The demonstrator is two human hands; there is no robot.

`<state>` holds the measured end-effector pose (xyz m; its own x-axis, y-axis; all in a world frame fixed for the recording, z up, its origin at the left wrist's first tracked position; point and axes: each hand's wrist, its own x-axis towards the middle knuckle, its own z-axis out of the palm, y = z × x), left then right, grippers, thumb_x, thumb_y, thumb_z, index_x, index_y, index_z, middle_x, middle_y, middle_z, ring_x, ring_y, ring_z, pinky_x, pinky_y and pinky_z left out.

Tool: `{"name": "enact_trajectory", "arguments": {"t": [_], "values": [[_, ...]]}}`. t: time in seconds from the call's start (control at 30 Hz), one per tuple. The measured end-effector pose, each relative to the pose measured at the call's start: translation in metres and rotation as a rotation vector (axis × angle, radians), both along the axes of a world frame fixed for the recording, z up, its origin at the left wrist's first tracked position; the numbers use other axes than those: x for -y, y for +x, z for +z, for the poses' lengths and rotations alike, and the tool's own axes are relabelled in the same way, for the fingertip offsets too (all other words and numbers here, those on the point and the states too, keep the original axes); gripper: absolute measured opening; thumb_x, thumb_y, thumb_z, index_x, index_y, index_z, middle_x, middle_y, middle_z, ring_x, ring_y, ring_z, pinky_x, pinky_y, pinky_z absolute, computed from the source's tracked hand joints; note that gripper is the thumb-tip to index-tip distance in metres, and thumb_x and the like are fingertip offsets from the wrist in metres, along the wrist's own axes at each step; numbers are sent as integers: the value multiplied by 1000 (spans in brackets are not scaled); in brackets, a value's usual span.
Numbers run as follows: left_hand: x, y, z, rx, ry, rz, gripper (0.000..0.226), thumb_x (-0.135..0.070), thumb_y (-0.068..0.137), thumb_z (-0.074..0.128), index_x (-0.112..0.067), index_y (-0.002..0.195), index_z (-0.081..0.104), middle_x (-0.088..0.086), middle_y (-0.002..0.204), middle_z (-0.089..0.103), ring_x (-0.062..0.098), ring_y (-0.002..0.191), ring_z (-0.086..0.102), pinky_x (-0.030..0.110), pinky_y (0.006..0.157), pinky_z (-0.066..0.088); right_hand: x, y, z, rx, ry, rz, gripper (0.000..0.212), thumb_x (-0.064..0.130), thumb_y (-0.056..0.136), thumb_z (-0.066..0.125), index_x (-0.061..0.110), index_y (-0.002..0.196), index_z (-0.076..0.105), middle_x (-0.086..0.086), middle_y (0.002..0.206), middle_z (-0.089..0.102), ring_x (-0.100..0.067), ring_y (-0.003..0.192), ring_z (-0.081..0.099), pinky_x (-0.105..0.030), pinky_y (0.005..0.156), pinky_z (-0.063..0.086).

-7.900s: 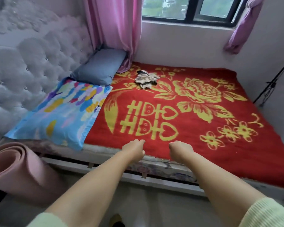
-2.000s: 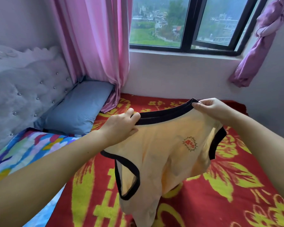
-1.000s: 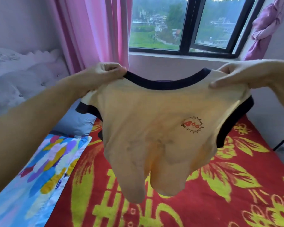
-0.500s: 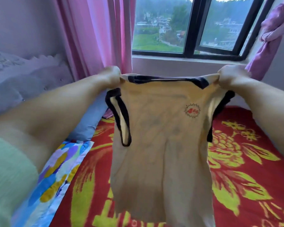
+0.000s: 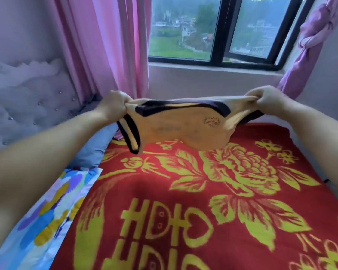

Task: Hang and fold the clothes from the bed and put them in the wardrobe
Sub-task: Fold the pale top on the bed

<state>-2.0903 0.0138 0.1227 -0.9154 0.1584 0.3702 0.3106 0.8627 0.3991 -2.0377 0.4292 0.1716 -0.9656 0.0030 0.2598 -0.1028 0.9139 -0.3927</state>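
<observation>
A pale yellow sleeveless top (image 5: 176, 131) with dark trim and a small red logo is stretched between my two hands over the far part of the bed. My left hand (image 5: 115, 103) grips its left shoulder and my right hand (image 5: 265, 98) grips its right shoulder. The top's body swings away from me, nearly level, and its lower hem is hidden behind it. Beneath it lies the red blanket (image 5: 183, 201) with yellow flowers that covers the bed. No wardrobe or hanger is in view.
A blue pillow (image 5: 94, 151) and a multicoloured pillow (image 5: 47, 215) lie along the left, against a tufted grey headboard (image 5: 27, 106). Pink curtains (image 5: 105, 45) hang by the window (image 5: 213, 30), and a tied purple curtain (image 5: 308, 45) hangs at the right wall.
The top hung straight down from my raised hands half a second ago. My hands have dropped lower and forward, and the top's body has swung out away from me over the bed.
</observation>
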Motion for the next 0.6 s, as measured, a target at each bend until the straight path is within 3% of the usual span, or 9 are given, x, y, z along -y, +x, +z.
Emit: {"name": "enact_trajectory", "arguments": {"t": [0.07,0.13,0.2,0.3,0.4,0.47,0.53,0.6], "values": [[-3,30,-54,122,-186,-83,19,-6,74,55,-13,82,71,8,85,68,27,83,63,33,71,48,-4,16,-62,210,164,54,17,1,81,63,13,88,74,-5,84,69,-23,84,62,-26,68,41],[-4,57,-124,288,-356,-187,24,-2,74,53,-13,87,70,4,88,66,24,88,60,31,70,40,-2,33,-137,370,281,91,14,7,85,60,13,79,71,-4,80,67,-25,82,62,-27,65,37],[-6,84,-192,456,-369,-269,32,-18,73,44,-16,91,69,0,94,67,19,92,60,31,72,44,-1,55,-219,494,336,110,20,8,85,54,16,69,64,-6,75,65,-28,76,60,-30,64,42],[-5,137,-313,690,-375,-353,46,-31,75,35,-17,102,69,3,113,66,23,108,60,32,88,47,1,103,-348,640,417,154,23,8,79,53,23,85,69,-3,85,70,-28,87,65,-33,75,48],[3,195,-401,800,-239,-310,63,-41,81,22,-18,126,60,-1,136,53,18,128,46,27,103,35,0,160,-439,736,529,232,34,10,80,52,35,99,65,6,106,68,-17,109,61,-32,98,35],[6,233,-443,837,-357,-459,72,-44,79,12,-21,134,52,-2,144,45,13,134,39,23,107,29,-2,194,-486,804,532,280,43,12,81,52,38,113,62,11,117,63,-9,122,52,-32,106,29],[15,275,-476,847,-478,-504,48,-47,91,36,-26,129,55,-2,143,47,16,133,41,25,106,30,0,230,-519,931,520,344,43,14,81,51,40,113,61,11,114,62,-7,120,53,-31,105,28],[17,305,-486,959,-521,-467,26,-43,89,59,-36,114,60,-1,138,52,18,129,46,22,99,36,6,261,-528,996,544,446,34,16,82,50,34,108,63,7,106,64,-11,111,58,-29,93,34]]}}
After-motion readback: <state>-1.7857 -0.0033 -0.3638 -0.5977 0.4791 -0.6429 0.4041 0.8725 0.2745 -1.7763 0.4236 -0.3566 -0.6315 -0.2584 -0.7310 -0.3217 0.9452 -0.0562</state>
